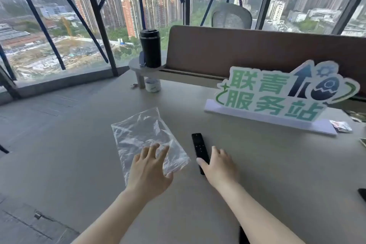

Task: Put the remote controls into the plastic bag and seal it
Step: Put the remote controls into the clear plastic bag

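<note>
Nearby, a sign (277,97) stands behind the remote (199,148); both hands' fingers (154,150) spread, grasping nothing.

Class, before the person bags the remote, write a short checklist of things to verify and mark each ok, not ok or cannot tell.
1. Plastic bag flat on the table: ok.
2. Bag mouth open: cannot tell.
3. Left hand on the bag: ok.
4. Remote beside the bag, within reach: ok.
5. Right hand gripping the remote: not ok, it only rests over the near end.
6. Bag empty: ok.
</note>
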The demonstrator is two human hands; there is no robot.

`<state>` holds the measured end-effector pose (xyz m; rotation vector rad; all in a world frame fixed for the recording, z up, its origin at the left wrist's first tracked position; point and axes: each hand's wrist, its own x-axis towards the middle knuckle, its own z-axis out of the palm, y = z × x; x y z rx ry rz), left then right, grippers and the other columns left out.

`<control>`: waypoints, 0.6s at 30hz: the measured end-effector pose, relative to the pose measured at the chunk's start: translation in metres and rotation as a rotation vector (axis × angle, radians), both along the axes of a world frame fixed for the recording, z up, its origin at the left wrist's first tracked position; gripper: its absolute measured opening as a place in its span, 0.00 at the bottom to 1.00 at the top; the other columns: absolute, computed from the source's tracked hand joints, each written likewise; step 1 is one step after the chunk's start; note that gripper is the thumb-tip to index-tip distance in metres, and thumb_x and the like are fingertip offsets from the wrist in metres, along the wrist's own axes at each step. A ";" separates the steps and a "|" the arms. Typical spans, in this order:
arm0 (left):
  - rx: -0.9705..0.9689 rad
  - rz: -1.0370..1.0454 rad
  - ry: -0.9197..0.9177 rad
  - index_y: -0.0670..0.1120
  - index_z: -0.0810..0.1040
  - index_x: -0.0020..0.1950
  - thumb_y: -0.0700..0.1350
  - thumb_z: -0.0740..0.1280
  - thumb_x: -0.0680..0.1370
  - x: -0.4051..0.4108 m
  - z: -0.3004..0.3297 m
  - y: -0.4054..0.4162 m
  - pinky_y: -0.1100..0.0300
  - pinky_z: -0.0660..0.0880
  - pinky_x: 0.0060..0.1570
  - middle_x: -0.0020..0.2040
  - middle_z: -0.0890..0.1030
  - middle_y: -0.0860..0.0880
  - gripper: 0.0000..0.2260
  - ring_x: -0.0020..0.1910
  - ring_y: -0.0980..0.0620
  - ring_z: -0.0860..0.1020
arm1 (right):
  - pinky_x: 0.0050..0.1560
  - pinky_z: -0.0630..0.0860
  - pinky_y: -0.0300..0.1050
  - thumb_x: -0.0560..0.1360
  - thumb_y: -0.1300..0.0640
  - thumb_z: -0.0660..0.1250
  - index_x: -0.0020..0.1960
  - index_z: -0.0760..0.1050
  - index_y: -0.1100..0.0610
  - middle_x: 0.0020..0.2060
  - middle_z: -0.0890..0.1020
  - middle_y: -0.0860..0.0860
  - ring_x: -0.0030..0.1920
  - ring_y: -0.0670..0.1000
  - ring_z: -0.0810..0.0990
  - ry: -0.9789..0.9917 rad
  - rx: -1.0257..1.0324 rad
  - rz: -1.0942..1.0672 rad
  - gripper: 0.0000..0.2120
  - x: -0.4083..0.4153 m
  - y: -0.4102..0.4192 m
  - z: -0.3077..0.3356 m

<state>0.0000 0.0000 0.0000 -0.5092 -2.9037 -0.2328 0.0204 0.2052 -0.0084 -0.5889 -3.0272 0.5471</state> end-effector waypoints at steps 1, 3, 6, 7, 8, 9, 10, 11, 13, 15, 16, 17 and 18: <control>-0.008 -0.035 0.016 0.53 0.71 0.66 0.56 0.68 0.67 0.001 -0.004 -0.005 0.49 0.74 0.54 0.63 0.76 0.47 0.27 0.61 0.43 0.74 | 0.53 0.75 0.52 0.76 0.38 0.61 0.62 0.71 0.56 0.59 0.79 0.56 0.59 0.59 0.77 0.006 -0.003 -0.019 0.25 0.000 -0.004 -0.004; -0.014 -0.044 0.087 0.53 0.78 0.55 0.48 0.69 0.70 -0.003 -0.015 -0.011 0.53 0.75 0.40 0.52 0.78 0.50 0.14 0.52 0.45 0.77 | 0.50 0.77 0.51 0.75 0.40 0.63 0.57 0.72 0.57 0.54 0.82 0.56 0.54 0.60 0.81 0.009 -0.041 -0.054 0.21 -0.003 -0.005 -0.004; -0.061 -0.001 0.069 0.49 0.77 0.44 0.41 0.64 0.75 -0.002 -0.016 -0.013 0.55 0.66 0.30 0.41 0.71 0.51 0.04 0.41 0.46 0.76 | 0.50 0.77 0.50 0.75 0.43 0.63 0.57 0.72 0.57 0.53 0.82 0.56 0.53 0.60 0.81 -0.048 -0.119 -0.092 0.19 0.008 -0.008 -0.004; -0.058 -0.005 0.077 0.48 0.76 0.44 0.40 0.63 0.75 0.000 -0.016 -0.012 0.55 0.65 0.30 0.39 0.69 0.50 0.04 0.38 0.45 0.75 | 0.48 0.75 0.49 0.75 0.44 0.62 0.56 0.71 0.57 0.52 0.82 0.56 0.51 0.59 0.81 -0.059 -0.138 -0.095 0.18 0.015 -0.006 -0.004; -0.057 -0.005 0.071 0.47 0.75 0.44 0.40 0.63 0.76 0.003 -0.013 -0.011 0.55 0.64 0.30 0.38 0.69 0.50 0.03 0.36 0.44 0.76 | 0.46 0.74 0.49 0.75 0.45 0.62 0.54 0.71 0.57 0.51 0.82 0.56 0.48 0.59 0.80 -0.069 -0.174 -0.103 0.16 0.026 -0.003 -0.002; -0.049 -0.026 0.081 0.46 0.74 0.44 0.40 0.63 0.76 0.006 -0.012 -0.010 0.56 0.64 0.29 0.38 0.69 0.49 0.03 0.35 0.43 0.77 | 0.43 0.72 0.48 0.75 0.46 0.61 0.52 0.70 0.57 0.47 0.82 0.56 0.41 0.57 0.79 -0.065 -0.260 -0.112 0.14 0.038 0.000 0.001; -0.040 -0.053 0.089 0.46 0.74 0.44 0.39 0.63 0.76 0.008 -0.010 -0.008 0.56 0.63 0.29 0.37 0.70 0.48 0.03 0.34 0.42 0.77 | 0.37 0.70 0.46 0.76 0.48 0.61 0.51 0.70 0.58 0.42 0.81 0.57 0.34 0.55 0.77 -0.048 -0.396 -0.124 0.13 0.052 0.004 0.007; -0.029 -0.080 0.105 0.45 0.73 0.43 0.39 0.62 0.76 0.012 -0.006 -0.005 0.56 0.62 0.28 0.37 0.72 0.48 0.03 0.33 0.42 0.77 | 0.30 0.67 0.42 0.77 0.51 0.61 0.52 0.71 0.59 0.38 0.81 0.57 0.25 0.52 0.74 -0.010 -0.559 -0.135 0.11 0.068 0.008 0.014; -0.012 -0.130 0.119 0.46 0.74 0.44 0.38 0.63 0.76 0.018 0.002 0.004 0.57 0.60 0.26 0.36 0.74 0.47 0.04 0.32 0.42 0.77 | 0.21 0.59 0.37 0.78 0.57 0.61 0.53 0.73 0.62 0.33 0.79 0.58 0.16 0.47 0.67 0.072 -0.831 -0.162 0.09 0.106 0.022 0.032; -0.035 -0.189 0.128 0.47 0.76 0.45 0.38 0.65 0.74 0.026 0.012 0.018 0.57 0.63 0.25 0.35 0.76 0.48 0.04 0.30 0.42 0.78 | 0.21 0.53 0.35 0.79 0.58 0.62 0.48 0.74 0.61 0.30 0.78 0.58 0.16 0.47 0.62 0.121 -0.960 -0.149 0.07 0.144 0.034 0.053; -0.043 -0.215 0.138 0.47 0.76 0.44 0.38 0.68 0.72 0.030 0.016 0.028 0.57 0.64 0.24 0.34 0.77 0.49 0.05 0.29 0.43 0.79 | 0.23 0.52 0.37 0.79 0.58 0.62 0.45 0.74 0.61 0.29 0.78 0.57 0.17 0.48 0.60 0.122 -0.985 -0.130 0.07 0.160 0.038 0.062; -0.058 -0.249 0.156 0.48 0.77 0.43 0.37 0.69 0.70 0.035 0.020 0.040 0.57 0.66 0.22 0.33 0.79 0.50 0.07 0.28 0.44 0.79 | 0.25 0.50 0.39 0.79 0.58 0.62 0.44 0.74 0.60 0.29 0.77 0.57 0.18 0.48 0.59 0.106 -0.989 -0.113 0.07 0.172 0.041 0.067; -0.056 -0.283 0.184 0.48 0.77 0.44 0.37 0.69 0.69 0.042 0.024 0.052 0.57 0.70 0.23 0.34 0.80 0.50 0.08 0.30 0.45 0.80 | 0.27 0.50 0.41 0.79 0.58 0.62 0.43 0.73 0.60 0.28 0.76 0.57 0.18 0.47 0.59 0.084 -0.981 -0.102 0.08 0.181 0.043 0.070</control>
